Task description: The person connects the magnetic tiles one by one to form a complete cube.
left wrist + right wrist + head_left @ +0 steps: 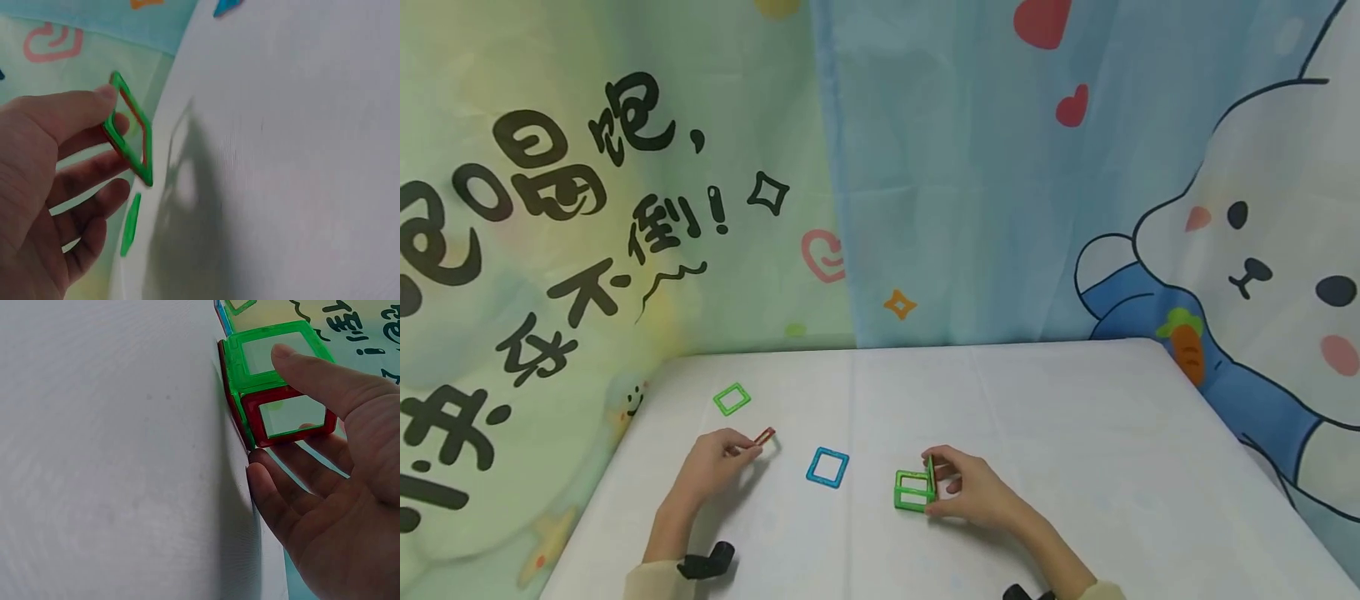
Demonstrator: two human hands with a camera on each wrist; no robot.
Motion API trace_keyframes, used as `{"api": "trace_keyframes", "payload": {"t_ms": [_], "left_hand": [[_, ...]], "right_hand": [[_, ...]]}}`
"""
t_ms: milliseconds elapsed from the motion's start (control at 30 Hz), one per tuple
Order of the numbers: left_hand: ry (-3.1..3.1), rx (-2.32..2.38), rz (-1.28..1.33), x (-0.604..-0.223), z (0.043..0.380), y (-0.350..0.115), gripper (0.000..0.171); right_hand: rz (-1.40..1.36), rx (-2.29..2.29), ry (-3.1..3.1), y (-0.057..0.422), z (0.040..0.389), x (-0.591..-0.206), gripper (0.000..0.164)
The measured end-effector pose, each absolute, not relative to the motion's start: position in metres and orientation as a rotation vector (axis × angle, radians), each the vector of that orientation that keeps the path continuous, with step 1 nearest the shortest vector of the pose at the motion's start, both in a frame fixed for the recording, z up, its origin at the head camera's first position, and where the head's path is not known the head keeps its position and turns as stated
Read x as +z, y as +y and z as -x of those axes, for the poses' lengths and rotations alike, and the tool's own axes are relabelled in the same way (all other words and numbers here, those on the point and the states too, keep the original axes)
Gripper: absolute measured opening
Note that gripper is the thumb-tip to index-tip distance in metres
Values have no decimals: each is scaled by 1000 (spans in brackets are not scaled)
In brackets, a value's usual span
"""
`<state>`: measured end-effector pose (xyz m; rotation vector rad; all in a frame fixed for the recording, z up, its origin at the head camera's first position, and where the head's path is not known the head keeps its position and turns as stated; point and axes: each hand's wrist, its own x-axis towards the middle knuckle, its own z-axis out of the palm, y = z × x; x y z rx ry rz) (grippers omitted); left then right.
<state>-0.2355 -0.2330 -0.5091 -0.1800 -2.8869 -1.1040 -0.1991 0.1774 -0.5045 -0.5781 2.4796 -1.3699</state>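
Note:
My left hand (711, 471) pinches a square magnetic tile frame (149, 147) between thumb and fingers, raised over the left part of the table. In the left wrist view the frame is green with red along its edges. My right hand (981, 493) holds a small group of joined magnetic tiles (912, 490) at the middle of the table. Seen from the right wrist, the thumb lies on an upright green tile (236, 365), and a red tile (300, 435) stands beside it. Other fingers are behind these, partly hidden. More green and red tile edges lie along the tabletop.
On the white table (1075, 400), a blue square tile (824, 482) lies flat between the hands. Farther back on the left is a loose green tile (737, 407). A printed curtain (925, 208) hangs behind the table's far edge.

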Motion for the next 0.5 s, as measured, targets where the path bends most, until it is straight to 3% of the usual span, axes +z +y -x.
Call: {"api": "trace_keyframes", "payload": {"t_ms": [500], "left_hand": [[-2521,-1639,181,-515,229,-196,11]], "right_hand": [[596,-1321,2531,173,201,-507,68]]}}
